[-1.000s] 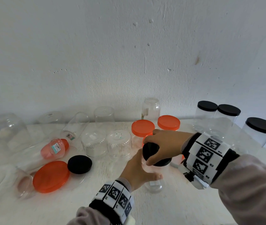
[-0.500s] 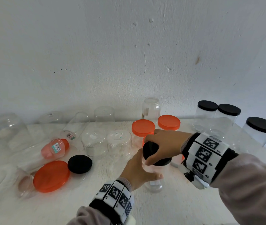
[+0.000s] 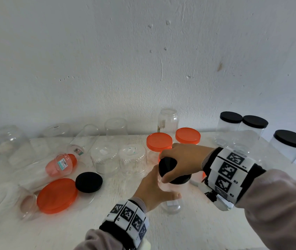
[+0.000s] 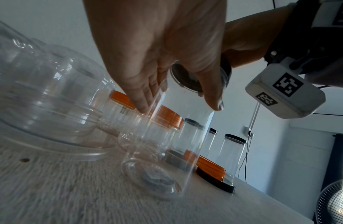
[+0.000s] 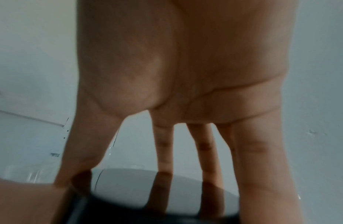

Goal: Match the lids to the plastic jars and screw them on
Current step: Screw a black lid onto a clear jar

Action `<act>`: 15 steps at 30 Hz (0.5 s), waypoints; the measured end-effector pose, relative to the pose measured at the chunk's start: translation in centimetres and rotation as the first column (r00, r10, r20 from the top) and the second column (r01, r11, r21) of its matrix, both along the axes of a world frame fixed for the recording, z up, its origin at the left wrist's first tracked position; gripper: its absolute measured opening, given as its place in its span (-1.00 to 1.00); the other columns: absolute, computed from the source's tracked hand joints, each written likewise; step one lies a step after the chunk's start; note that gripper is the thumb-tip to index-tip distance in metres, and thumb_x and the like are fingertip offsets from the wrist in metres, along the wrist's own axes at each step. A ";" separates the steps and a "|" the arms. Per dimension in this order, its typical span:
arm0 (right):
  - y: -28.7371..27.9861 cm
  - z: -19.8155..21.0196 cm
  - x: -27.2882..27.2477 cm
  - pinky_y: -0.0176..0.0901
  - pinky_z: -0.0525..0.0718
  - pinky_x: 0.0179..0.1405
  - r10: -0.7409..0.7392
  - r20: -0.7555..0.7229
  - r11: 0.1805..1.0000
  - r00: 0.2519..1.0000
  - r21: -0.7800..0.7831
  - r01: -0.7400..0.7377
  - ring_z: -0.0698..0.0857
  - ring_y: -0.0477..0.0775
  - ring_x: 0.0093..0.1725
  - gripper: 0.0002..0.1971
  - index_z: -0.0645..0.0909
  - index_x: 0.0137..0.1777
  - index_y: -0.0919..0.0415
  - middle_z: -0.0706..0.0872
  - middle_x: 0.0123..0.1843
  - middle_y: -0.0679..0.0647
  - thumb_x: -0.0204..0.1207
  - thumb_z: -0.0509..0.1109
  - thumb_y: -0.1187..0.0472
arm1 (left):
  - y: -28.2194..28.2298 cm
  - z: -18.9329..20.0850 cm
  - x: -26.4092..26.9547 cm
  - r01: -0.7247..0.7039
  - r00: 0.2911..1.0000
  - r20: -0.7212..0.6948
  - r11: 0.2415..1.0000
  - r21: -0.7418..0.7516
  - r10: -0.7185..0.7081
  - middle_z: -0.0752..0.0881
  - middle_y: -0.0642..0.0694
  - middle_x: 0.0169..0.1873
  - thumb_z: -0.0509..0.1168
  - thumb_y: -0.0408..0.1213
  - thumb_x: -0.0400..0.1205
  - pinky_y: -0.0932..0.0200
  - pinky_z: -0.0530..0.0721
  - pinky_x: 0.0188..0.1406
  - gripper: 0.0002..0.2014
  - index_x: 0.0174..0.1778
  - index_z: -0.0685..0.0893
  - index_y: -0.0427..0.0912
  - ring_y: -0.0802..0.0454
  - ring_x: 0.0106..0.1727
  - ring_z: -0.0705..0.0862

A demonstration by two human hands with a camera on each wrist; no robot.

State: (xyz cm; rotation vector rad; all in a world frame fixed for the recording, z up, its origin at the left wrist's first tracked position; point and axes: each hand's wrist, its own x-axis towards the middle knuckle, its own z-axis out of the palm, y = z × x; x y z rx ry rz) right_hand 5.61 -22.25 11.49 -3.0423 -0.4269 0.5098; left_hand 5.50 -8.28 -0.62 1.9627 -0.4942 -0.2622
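Observation:
A tall clear plastic jar (image 3: 170, 202) (image 4: 167, 151) stands upright on the white table (image 3: 188, 231), front centre. My left hand (image 3: 154, 190) (image 4: 178, 100) grips its upper body, thumb on the near side. A black lid (image 3: 168, 166) (image 4: 186, 78) (image 5: 132, 191) sits on the jar's mouth. My right hand (image 3: 179, 161) (image 5: 167, 174) comes from above and the right, and its fingers and thumb curl round the lid's rim. The jar's neck is hidden by both hands.
A loose black lid (image 3: 89, 182) and a big orange lid (image 3: 56, 195) lie left of my hands. Several clear jars stand upside down or lie at the back left. Two orange-lidded jars (image 3: 159, 141) stand behind; three black-lidded jars (image 3: 291, 138) at the right.
Hardly anything has moved: both hands stay on the jar and lid in the same place, with only a slight shift of the view.

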 end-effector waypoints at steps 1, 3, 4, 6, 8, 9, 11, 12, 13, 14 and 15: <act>0.0 -0.1 0.0 -0.06 0.60 0.13 -0.010 0.019 1.000 1.000 -0.013 0.010 0.52 0.03 0.14 -0.29 0.37 0.43 -0.18 0.46 0.19 -0.06 0.32 0.38 -0.42 | 0.0 0.0 0.0 0.000 1.000 -0.001 1.000 -0.002 0.000 0.60 0.19 0.22 0.61 -0.04 0.29 0.23 0.50 0.28 -0.20 0.39 0.35 0.18 0.19 0.29 0.53; 0.0 -0.2 0.0 -0.07 0.58 0.14 -0.013 0.021 1.000 1.000 -0.013 0.013 0.49 0.01 0.11 -0.26 0.34 0.47 -0.19 0.46 0.20 -0.06 0.32 0.37 -0.44 | 0.0 0.0 0.0 0.002 1.000 -0.003 1.000 0.002 -0.002 0.59 0.20 0.23 0.61 -0.02 0.29 0.24 0.50 0.28 -0.20 0.39 0.34 0.20 0.20 0.28 0.52; -0.1 -0.1 0.0 -0.07 0.57 0.17 -0.008 -0.002 1.000 1.000 0.008 0.008 0.48 0.00 0.14 -0.24 0.30 0.50 -0.21 0.45 0.22 -0.08 0.32 0.40 -0.41 | 0.0 0.0 0.0 0.005 1.000 -0.001 1.000 0.006 -0.005 0.59 0.23 0.22 0.61 -0.01 0.28 0.29 0.49 0.23 -0.21 0.36 0.33 0.24 0.23 0.27 0.52; -0.3 0.1 0.0 -0.04 0.54 0.27 0.024 -0.069 0.998 0.997 0.052 -0.021 0.45 0.00 0.26 -0.19 0.25 0.55 -0.25 0.42 0.29 -0.12 0.32 0.51 -0.26 | 0.0 0.0 0.0 0.004 1.000 0.010 1.000 0.013 -0.005 0.56 0.33 0.14 0.60 0.01 0.27 0.43 0.43 0.12 -0.25 0.27 0.30 0.33 0.33 0.20 0.50; -0.3 0.2 0.0 0.02 0.54 0.33 0.068 -0.090 0.996 0.994 0.065 -0.062 0.44 0.03 0.34 -0.21 0.29 0.53 -0.26 0.42 0.35 -0.09 0.32 0.57 -0.13 | -0.1 0.1 0.0 0.002 1.000 0.017 1.000 0.011 -0.002 0.54 0.35 0.13 0.60 0.01 0.27 0.47 0.39 0.12 -0.24 0.25 0.26 0.35 0.34 0.20 0.50; -0.3 0.2 0.0 0.03 0.55 0.33 0.078 -0.085 0.995 0.993 0.068 -0.073 0.45 0.04 0.35 -0.23 0.31 0.52 -0.27 0.42 0.35 -0.08 0.32 0.57 -0.12 | -0.1 0.1 0.0 0.002 1.000 0.018 1.000 0.010 -0.002 0.55 0.32 0.16 0.60 0.01 0.27 0.45 0.39 0.15 -0.22 0.28 0.27 0.32 0.30 0.24 0.50; -0.4 0.1 0.1 0.01 0.57 0.29 0.078 -0.062 0.995 0.995 0.065 -0.074 0.47 0.03 0.30 -0.26 0.34 0.50 -0.29 0.44 0.31 -0.09 0.32 0.55 -0.19 | -0.1 0.0 -0.1 0.004 1.000 0.013 1.000 0.008 -0.004 0.56 0.26 0.20 0.60 0.00 0.27 0.40 0.41 0.19 -0.23 0.30 0.29 0.28 0.25 0.28 0.51; -0.4 0.0 0.1 -0.02 0.57 0.26 0.068 -0.046 0.996 0.997 0.056 -0.065 0.49 0.03 0.28 -0.27 0.34 0.49 -0.29 0.45 0.28 -0.09 0.31 0.52 -0.25 | -0.1 0.0 -0.1 0.005 1.000 0.009 1.000 0.003 -0.005 0.58 0.25 0.20 0.60 -0.01 0.27 0.40 0.43 0.18 -0.24 0.30 0.32 0.27 0.24 0.28 0.52; -0.4 -0.1 0.1 -0.04 0.57 0.23 0.053 -0.027 0.998 0.998 0.044 -0.052 0.50 0.03 0.25 -0.27 0.34 0.48 -0.29 0.45 0.26 -0.09 0.31 0.48 -0.32 | 0.0 0.0 0.0 0.006 1.000 0.006 1.000 -0.001 -0.006 0.59 0.24 0.19 0.61 -0.01 0.27 0.40 0.44 0.16 -0.25 0.30 0.34 0.26 0.24 0.27 0.52; -0.3 -0.3 0.1 -0.05 0.58 0.20 0.036 -0.007 0.999 0.999 0.031 -0.036 0.52 0.04 0.24 -0.27 0.35 0.47 -0.27 0.46 0.25 -0.08 0.30 0.45 -0.37 | 0.0 0.0 0.0 0.006 1.000 0.006 1.000 -0.003 -0.006 0.60 0.23 0.19 0.61 -0.02 0.28 0.39 0.45 0.15 -0.24 0.32 0.34 0.25 0.24 0.27 0.53; -0.2 -0.4 0.1 -0.04 0.59 0.19 0.022 0.010 1.000 1.000 0.019 -0.023 0.53 0.06 0.22 -0.28 0.35 0.46 -0.26 0.46 0.25 -0.07 0.30 0.42 -0.41 | 0.0 0.0 0.0 0.006 1.000 0.006 1.000 -0.002 -0.006 0.60 0.22 0.20 0.61 -0.02 0.28 0.37 0.46 0.16 -0.23 0.34 0.34 0.24 0.24 0.27 0.52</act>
